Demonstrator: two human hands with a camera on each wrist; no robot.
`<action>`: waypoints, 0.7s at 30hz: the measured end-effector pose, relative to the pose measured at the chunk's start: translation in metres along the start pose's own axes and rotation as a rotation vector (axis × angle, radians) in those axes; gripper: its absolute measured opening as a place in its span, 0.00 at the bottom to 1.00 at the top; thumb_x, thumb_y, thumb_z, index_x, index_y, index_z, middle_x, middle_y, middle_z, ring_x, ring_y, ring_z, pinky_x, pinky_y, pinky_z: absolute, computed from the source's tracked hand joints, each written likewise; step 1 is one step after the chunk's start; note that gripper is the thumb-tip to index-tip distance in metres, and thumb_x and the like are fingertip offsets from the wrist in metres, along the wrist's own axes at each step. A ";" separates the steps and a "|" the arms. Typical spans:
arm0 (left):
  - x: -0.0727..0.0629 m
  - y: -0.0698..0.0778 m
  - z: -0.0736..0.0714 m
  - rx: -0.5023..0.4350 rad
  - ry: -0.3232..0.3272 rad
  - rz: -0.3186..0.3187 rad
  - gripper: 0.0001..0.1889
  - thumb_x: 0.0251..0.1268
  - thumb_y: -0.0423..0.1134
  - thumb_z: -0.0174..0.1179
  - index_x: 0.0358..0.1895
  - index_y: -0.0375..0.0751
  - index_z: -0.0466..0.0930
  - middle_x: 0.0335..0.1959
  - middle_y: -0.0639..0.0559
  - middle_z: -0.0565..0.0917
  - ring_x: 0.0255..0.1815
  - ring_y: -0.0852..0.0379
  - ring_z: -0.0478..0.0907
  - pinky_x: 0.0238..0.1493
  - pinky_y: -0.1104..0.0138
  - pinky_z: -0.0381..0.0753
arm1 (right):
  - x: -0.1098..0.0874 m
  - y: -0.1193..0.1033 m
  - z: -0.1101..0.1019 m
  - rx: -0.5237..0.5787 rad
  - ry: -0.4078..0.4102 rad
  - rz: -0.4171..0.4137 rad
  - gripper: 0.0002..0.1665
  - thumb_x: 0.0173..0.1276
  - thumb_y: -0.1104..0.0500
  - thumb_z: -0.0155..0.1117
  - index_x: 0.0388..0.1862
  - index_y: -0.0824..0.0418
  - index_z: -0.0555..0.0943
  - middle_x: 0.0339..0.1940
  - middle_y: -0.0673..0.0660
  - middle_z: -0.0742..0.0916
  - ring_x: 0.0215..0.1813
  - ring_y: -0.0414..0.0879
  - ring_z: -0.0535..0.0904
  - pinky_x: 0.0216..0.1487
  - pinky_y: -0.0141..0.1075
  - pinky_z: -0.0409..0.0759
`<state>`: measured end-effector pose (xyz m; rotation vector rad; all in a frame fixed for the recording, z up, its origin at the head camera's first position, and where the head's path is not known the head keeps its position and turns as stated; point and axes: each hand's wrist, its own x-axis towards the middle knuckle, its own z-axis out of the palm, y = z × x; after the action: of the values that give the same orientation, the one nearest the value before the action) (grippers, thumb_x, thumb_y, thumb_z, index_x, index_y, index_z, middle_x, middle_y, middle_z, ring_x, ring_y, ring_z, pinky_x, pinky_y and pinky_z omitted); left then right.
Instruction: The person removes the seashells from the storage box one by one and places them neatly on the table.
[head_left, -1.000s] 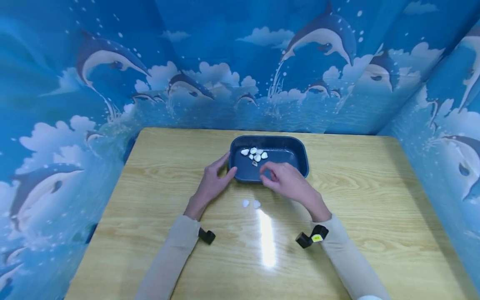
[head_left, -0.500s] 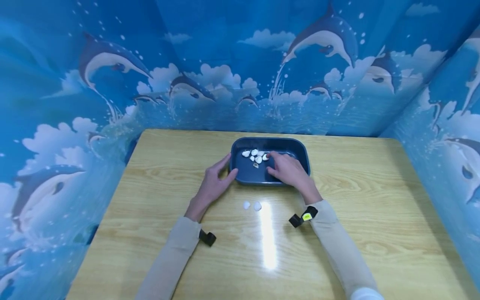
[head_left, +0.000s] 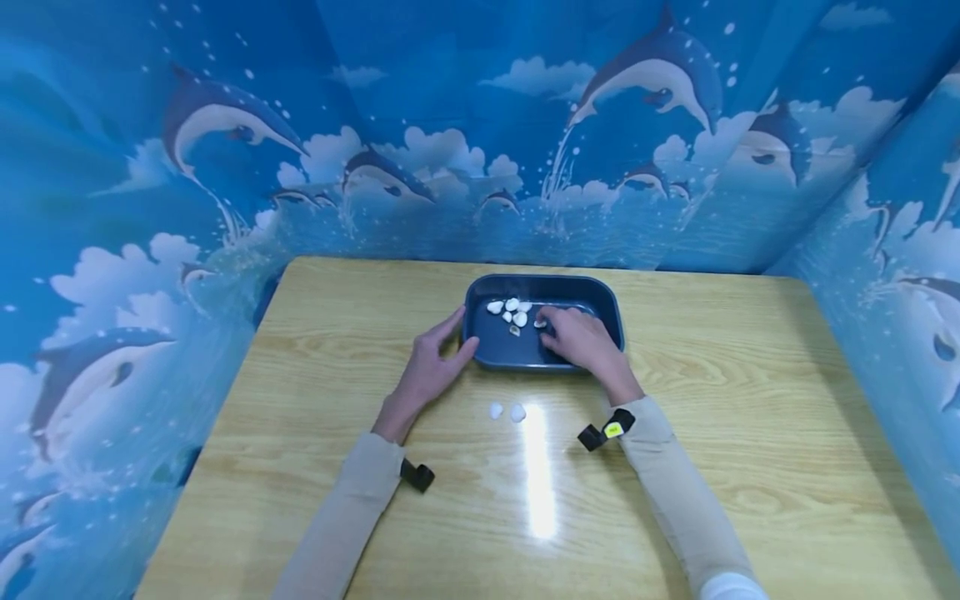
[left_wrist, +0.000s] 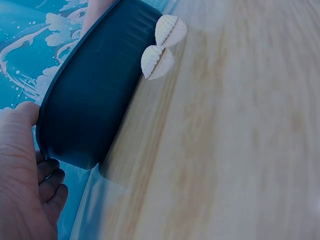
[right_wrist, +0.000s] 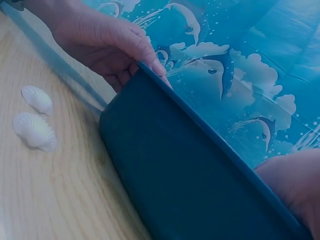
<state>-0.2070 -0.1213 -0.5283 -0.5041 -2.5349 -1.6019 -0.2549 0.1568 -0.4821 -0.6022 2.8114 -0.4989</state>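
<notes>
A dark blue rectangular tray stands near the table's far edge, with several small white seashells in its left part. My left hand grips the tray's left end, thumb at the rim and fingers against the outer wall; the left wrist view shows these fingers bent. Reaching inside the tray, my right hand pinches a seashell close over the tray floor, right of the group. The tray wall hides its fingertips in the right wrist view. Two white seashells lie on the table in front of the tray.
The light wood table meets a blue dolphin-print curtain along its back, and the curtain also hangs at both sides. A bright strip of glare crosses the table between my forearms.
My right hand has moved from over the tray's front rim into the tray and taken hold of a seashell, drawing it right, away from the group. My left hand has stayed at the tray.
</notes>
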 end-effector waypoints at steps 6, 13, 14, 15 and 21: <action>0.001 0.000 0.000 0.001 -0.003 0.008 0.36 0.78 0.54 0.60 0.80 0.42 0.62 0.80 0.42 0.67 0.80 0.54 0.64 0.80 0.56 0.65 | -0.001 0.000 -0.005 -0.017 -0.003 0.010 0.10 0.79 0.57 0.63 0.53 0.58 0.85 0.35 0.52 0.87 0.34 0.48 0.80 0.36 0.44 0.82; 0.001 -0.001 0.000 -0.006 -0.007 0.000 0.36 0.78 0.55 0.60 0.81 0.43 0.62 0.79 0.42 0.67 0.80 0.54 0.64 0.79 0.57 0.66 | -0.003 0.001 -0.012 0.068 -0.081 -0.012 0.15 0.82 0.55 0.59 0.54 0.64 0.86 0.43 0.58 0.89 0.39 0.49 0.83 0.47 0.48 0.84; 0.001 -0.001 0.000 -0.006 -0.008 -0.001 0.36 0.78 0.55 0.60 0.81 0.44 0.62 0.80 0.42 0.67 0.80 0.54 0.64 0.79 0.57 0.66 | -0.003 0.001 -0.013 0.084 -0.095 -0.011 0.16 0.83 0.55 0.58 0.55 0.65 0.85 0.44 0.59 0.89 0.40 0.49 0.83 0.48 0.48 0.84; 0.001 -0.001 0.000 -0.007 -0.008 -0.003 0.36 0.78 0.55 0.60 0.81 0.44 0.62 0.80 0.42 0.67 0.80 0.54 0.64 0.79 0.57 0.66 | -0.003 0.002 -0.013 0.096 -0.107 -0.009 0.17 0.83 0.55 0.57 0.56 0.65 0.85 0.46 0.59 0.89 0.42 0.49 0.83 0.50 0.49 0.84; 0.001 -0.001 0.000 -0.012 -0.004 0.006 0.36 0.78 0.54 0.61 0.81 0.45 0.62 0.79 0.42 0.67 0.80 0.53 0.64 0.80 0.56 0.66 | -0.002 0.007 -0.010 0.067 -0.098 0.085 0.21 0.85 0.52 0.53 0.64 0.65 0.80 0.56 0.62 0.88 0.56 0.56 0.83 0.57 0.54 0.83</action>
<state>-0.2079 -0.1214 -0.5286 -0.5162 -2.5255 -1.6165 -0.2587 0.1660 -0.4751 -0.4777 2.7029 -0.5297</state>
